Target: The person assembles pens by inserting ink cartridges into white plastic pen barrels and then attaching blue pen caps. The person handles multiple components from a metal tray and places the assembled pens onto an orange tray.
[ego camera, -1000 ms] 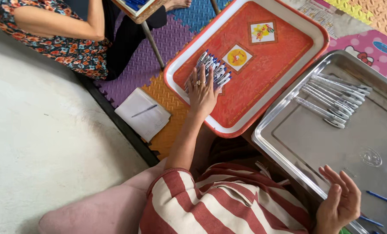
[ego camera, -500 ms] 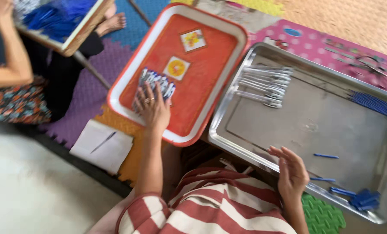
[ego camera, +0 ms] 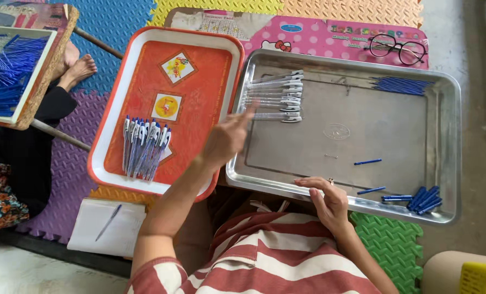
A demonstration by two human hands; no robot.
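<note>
The left hand (ego camera: pixel 225 140) hangs in the air over the seam between the two trays, fingers loosely spread and blurred, the grip open with nothing in it. Its fingertips point toward the row of clear pen barrels (ego camera: pixel 274 96) lying side by side in the upper left part of the steel tray (ego camera: pixel 444 141); it is near them but not touching. The right hand (ego camera: pixel 329 202) rests on the near rim of that tray, fingers bent over the edge, with no pen or refill held that can be seen.

The pen barrels look light, stiff and smooth, likely to roll or slide on bare metal, so a pinch at mid-length between thumb and forefinger would probably suit best. They lie close together, so lifting one may nudge its neighbours.

Further out, a loose blue refill (ego camera: pixel 368 161) lies alone mid-tray, a few blue caps (ego camera: pixel 424 198) sit by the near right corner, and a bundle of blue refills (ego camera: pixel 400 85) lies at the far right. On the orange tray (ego camera: pixel 112 103) to the left, a batch of assembled pens (ego camera: pixel 145 146) lies in a tight row. Spectacles (ego camera: pixel 396 48) rest on the pink mat (ego camera: pixel 319 37) beyond.

The left hand's motion blur hides its fingertips. The seated person's lap covers the trays' near edges, and another person at the left is mostly cut off, a bare foot (ego camera: pixel 77 71) showing.
</note>
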